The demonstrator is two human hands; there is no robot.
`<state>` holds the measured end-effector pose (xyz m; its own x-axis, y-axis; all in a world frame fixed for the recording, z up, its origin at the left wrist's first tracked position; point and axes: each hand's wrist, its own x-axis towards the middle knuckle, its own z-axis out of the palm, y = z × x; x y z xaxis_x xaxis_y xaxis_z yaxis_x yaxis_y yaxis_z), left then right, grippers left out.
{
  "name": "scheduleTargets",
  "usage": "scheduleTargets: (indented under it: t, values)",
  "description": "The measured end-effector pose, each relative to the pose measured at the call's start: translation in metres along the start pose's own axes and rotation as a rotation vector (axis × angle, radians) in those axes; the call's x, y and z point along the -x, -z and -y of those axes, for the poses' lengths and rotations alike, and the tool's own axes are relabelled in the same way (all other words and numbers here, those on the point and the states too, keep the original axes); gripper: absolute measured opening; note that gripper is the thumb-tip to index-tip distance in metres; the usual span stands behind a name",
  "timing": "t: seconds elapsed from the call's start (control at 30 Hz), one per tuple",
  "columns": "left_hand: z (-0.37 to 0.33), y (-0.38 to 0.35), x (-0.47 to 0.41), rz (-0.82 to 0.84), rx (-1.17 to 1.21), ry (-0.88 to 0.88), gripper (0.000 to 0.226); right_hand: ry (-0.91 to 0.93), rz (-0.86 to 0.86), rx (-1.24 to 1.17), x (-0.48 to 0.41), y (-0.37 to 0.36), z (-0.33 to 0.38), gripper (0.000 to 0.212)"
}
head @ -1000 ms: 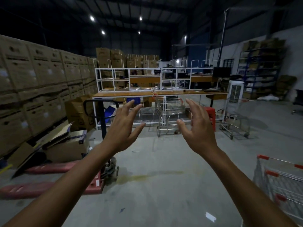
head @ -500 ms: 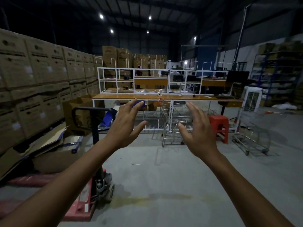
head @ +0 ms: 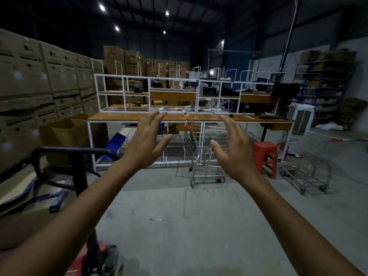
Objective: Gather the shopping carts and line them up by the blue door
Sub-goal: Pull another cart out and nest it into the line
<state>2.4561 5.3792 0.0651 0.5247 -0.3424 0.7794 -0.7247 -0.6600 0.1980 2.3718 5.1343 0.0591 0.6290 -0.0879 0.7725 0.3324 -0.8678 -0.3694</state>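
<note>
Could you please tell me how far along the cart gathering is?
Done: nothing visible; no carts stand lined up. In hand: left hand and right hand are open, empty, raised toward the middle cart. Left: that cart and the right cart beside the red stool.

This is a warehouse: cardboard boxes (head: 39,76) stand in tall walls at left and back, a pallet jack (head: 79,182) sits on the concrete floor (head: 189,226), loaded racks (head: 326,80) line the right, and lamps (head: 102,7) hang under a high roof (head: 199,16).
</note>
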Motion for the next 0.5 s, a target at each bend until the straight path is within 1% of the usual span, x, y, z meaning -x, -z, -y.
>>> scheduleTargets:
  t: [0.2,0.3,0.4,0.5]
  values:
    - [0.093,-0.089,-0.064,0.062,0.077,0.028,0.074,-0.051,0.024,0.013,-0.079,-0.094,-0.063,0.064]
    - [0.14,-0.139,-0.093,0.052,0.089,0.06,0.071,-0.068,0.026,0.0,-0.116,-0.146,-0.099,0.063]
    - [0.183,-0.197,-0.132,0.035,0.108,0.099,0.068,-0.063,0.044,-0.008,-0.152,-0.201,-0.144,0.062]
    - [0.222,-0.259,-0.177,0.057,0.101,0.12,0.068,-0.07,0.056,-0.007,-0.196,-0.251,-0.198,0.061]
